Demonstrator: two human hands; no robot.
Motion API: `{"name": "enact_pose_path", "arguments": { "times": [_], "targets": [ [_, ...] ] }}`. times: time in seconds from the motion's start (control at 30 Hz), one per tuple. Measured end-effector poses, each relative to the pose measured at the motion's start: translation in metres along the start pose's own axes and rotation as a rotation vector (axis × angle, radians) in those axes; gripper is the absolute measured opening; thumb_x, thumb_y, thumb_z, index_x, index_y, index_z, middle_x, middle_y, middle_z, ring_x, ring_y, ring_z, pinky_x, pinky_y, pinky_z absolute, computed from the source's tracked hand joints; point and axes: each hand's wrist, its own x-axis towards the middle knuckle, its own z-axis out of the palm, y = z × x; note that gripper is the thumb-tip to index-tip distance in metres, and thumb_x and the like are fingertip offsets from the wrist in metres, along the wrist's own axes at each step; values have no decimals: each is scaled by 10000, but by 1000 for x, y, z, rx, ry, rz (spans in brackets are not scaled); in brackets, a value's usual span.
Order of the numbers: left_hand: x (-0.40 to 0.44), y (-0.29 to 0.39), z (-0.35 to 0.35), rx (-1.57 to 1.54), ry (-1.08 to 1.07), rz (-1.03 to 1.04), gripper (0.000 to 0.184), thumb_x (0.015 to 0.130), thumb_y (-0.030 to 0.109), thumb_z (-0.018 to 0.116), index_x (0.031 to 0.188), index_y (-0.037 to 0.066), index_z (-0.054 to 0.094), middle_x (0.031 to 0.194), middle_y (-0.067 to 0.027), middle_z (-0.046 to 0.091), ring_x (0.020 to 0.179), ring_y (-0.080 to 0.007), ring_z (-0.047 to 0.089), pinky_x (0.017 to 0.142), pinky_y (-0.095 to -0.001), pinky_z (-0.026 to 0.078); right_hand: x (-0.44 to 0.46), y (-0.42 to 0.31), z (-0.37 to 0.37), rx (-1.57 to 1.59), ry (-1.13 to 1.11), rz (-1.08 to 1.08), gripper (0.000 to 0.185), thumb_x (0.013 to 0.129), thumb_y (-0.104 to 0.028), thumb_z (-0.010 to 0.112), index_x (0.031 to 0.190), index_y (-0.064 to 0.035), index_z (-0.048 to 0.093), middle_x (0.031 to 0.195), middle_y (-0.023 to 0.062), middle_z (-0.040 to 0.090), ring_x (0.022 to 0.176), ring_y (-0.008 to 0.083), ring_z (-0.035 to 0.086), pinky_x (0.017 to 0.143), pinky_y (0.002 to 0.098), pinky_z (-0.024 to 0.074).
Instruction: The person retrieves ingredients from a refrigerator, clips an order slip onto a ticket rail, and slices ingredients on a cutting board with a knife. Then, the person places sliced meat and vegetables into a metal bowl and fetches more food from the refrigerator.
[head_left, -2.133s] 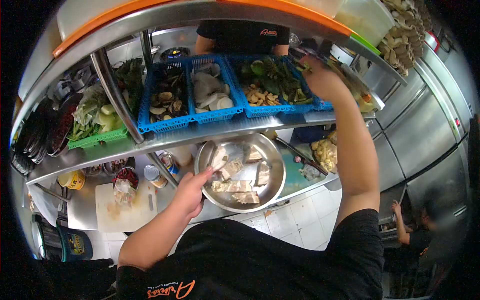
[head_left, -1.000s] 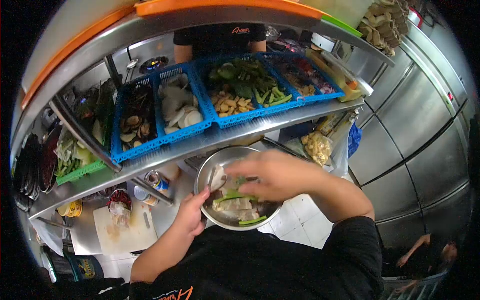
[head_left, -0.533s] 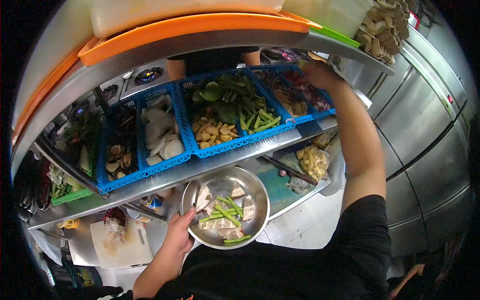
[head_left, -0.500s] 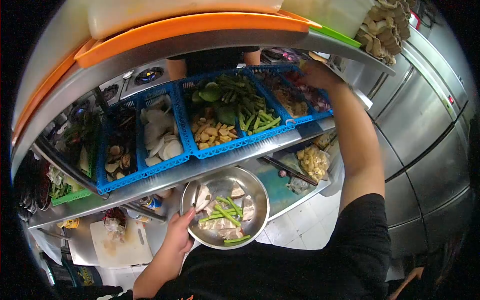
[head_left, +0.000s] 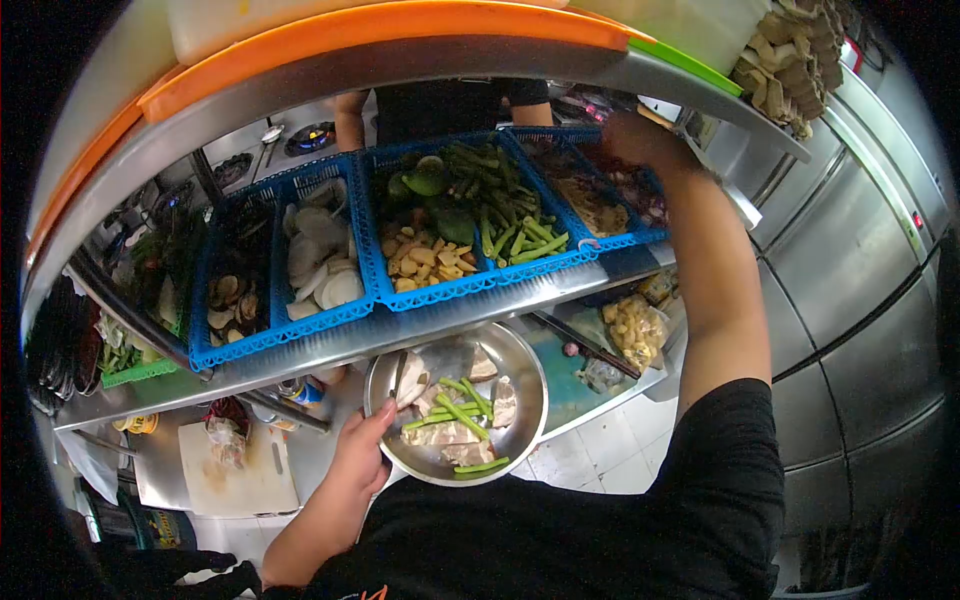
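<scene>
My left hand (head_left: 355, 450) grips the rim of a round steel bowl (head_left: 522, 425), thumb over the edge. Inside lie several pieces of sliced meat (head_left: 440, 433) and some cut green beans (head_left: 463, 410). At the far right, my right hand (head_left: 648, 145) reaches over the shelf into a blue basket (head_left: 640, 236) that holds reddish-purple pieces, perhaps sliced onion (head_left: 650, 208). Its fingers are dark and blurred, so what they hold cannot be made out.
More blue baskets hold cut green beans (head_left: 535, 242), yellowish chunks (head_left: 430, 262) and white slices (head_left: 338, 288). Below the steel shelf (head_left: 480, 292) are a cutting board (head_left: 225, 485) and a bagged yellow food (head_left: 637, 330). Across the counter stands another person (head_left: 440, 112), near a lit burner (head_left: 310, 138).
My view has shifted slightly, moving the bowl a little rightward in the picture. My right hand stays at the far-right basket, and the bowl's contents look the same.
</scene>
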Motion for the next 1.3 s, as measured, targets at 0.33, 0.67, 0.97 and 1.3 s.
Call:
{"name": "enact_pose_path", "arguments": {
  "times": [0.33, 0.67, 0.97, 1.3],
  "targets": [
    [-16, 35, 6, 86, -143, -140, 357, 925, 321, 607, 1121, 26, 563, 909, -127, 665, 527, -158, 592, 336, -258, 358, -22, -19, -30, 181, 212, 17, 210, 725, -195, 656, 840, -35, 729, 850, 212, 697, 775, 336, 677, 742, 446, 530],
    [9, 11, -11, -62, -291, -172, 368, 929, 209, 612, 1193, -39, 547, 1122, -177, 640, 992, -277, 652, 897, -427, 533, -144, -108, -92, 981, 55, -250, 169, 764, -100, 701, 896, 3, 676, 848, 71, 689, 799, 134, 630, 735, 289, 511],
    [12, 23, -10, -57, -409, -220, 370, 929, 215, 607, 1174, -57, 553, 1075, -156, 649, 962, -235, 652, 862, -376, 536, -146, -109, -90, 371, 7, 242, 274, 776, -200, 660, 1025, -101, 716, 909, 137, 705, 865, 300, 669, 791, 389, 523],
    [12, 25, -10, -51, -417, -195, 410, 927, 241, 612, 1200, -59, 551, 1090, -162, 645, 967, -232, 652, 844, -370, 540, -101, -63, -26, 15, -80, 79, 311, 811, -162, 566, 1095, -121, 686, 1005, 163, 692, 925, 347, 649, 815, 437, 506]
  ]
}}
